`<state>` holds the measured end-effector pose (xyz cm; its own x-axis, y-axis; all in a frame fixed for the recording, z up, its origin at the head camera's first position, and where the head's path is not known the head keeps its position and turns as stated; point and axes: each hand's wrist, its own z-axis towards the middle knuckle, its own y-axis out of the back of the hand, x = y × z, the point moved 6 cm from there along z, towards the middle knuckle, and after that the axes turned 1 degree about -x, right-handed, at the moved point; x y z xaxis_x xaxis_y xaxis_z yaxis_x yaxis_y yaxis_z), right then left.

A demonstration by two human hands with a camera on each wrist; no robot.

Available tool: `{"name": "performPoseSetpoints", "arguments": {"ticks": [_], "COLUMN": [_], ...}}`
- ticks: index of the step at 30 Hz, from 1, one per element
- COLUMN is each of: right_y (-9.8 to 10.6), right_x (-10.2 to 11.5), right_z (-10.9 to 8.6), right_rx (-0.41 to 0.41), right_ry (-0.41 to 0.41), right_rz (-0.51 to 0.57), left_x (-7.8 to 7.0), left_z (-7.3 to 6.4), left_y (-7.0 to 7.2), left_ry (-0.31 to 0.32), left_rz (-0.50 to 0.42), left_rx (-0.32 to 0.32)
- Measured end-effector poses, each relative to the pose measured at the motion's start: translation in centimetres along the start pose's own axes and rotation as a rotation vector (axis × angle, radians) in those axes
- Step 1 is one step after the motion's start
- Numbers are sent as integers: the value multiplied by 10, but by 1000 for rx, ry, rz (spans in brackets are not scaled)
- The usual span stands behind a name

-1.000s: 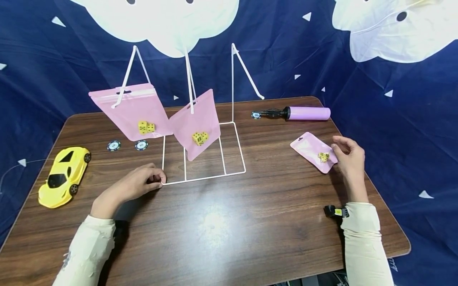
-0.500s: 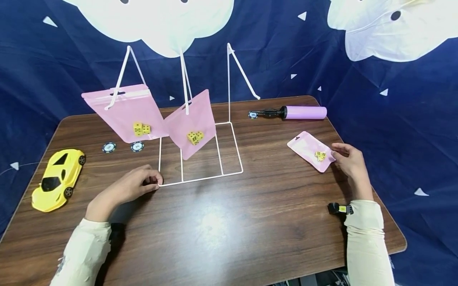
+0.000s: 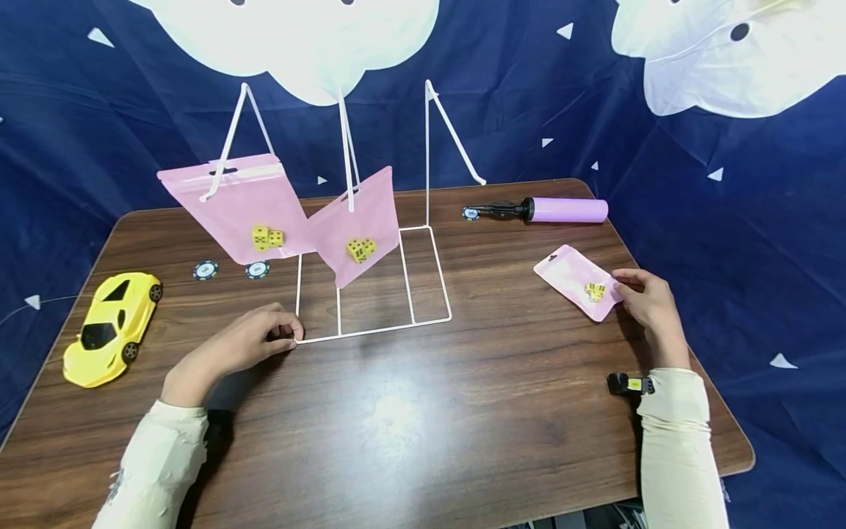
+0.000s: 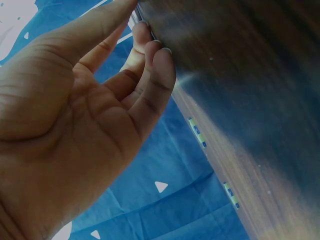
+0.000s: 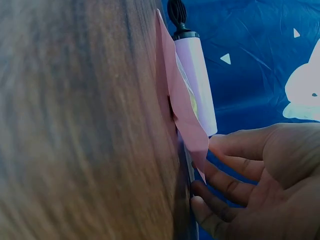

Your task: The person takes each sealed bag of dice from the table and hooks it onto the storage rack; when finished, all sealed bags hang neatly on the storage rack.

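Observation:
My left hand (image 3: 254, 339) pinches the front left corner of a white wire display rack (image 3: 373, 332); in the left wrist view the thumb and fingertips meet at the table edge. Two pink zip bags hang from the rack's hooks, a left bag (image 3: 228, 202) and a middle bag (image 3: 330, 235), each showing yellow dice. The right hook (image 3: 456, 136) carries nothing. At the right, my right hand (image 3: 651, 308) pinches the near corner of a third pink zip bag (image 3: 568, 275) with yellow dice (image 3: 595, 292) inside. The right wrist view shows that bag's corner (image 5: 197, 150) between thumb and fingers, raised off the table.
A yellow toy car (image 3: 112, 329) stands at the left. Poker chips (image 3: 205, 270) lie behind the left hand, and another chip (image 3: 470, 213) lies by a purple hand pump (image 3: 568, 210) at the back. A dark blue curtain (image 3: 515, 95) closes off the far side.
The middle hanging bag has swung slightly, its lower tip shifting left and up. My right hand's fingers have settled onto the third bag's corner. The left hand has stayed on the rack.

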<state>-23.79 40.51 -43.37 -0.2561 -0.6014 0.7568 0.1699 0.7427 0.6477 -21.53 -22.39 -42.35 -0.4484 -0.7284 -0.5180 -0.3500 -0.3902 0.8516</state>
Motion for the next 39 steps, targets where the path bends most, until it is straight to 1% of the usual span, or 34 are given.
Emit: {"name": "performPoseSetpoints", "arguments": {"ticks": [9,13,17,27,35,39], "right_y": [-3,-3,-3,1,5,8], "right_x": [-1,0,0,-4,6,14], "right_z": [1,0,-1,-5,-12,-15], "right_rx": [17,1,-20,-131,-181,-238], "right_ry": [-2,3,3,-78,-32,-7], "right_rz": [-85,-111,-106,10,92,156], "left_x": [1,0,0,-1,-1,0], "left_z": [-1,0,-1,-2,-1,-1], "left_y": [0,1,1,0,0,0], "left_ry": [14,9,0,2,-12,-5], "left_rz": [-16,-17,-20,-6,-3,0], "left_rx": [0,-7,-13,-8,-16,-17]}}
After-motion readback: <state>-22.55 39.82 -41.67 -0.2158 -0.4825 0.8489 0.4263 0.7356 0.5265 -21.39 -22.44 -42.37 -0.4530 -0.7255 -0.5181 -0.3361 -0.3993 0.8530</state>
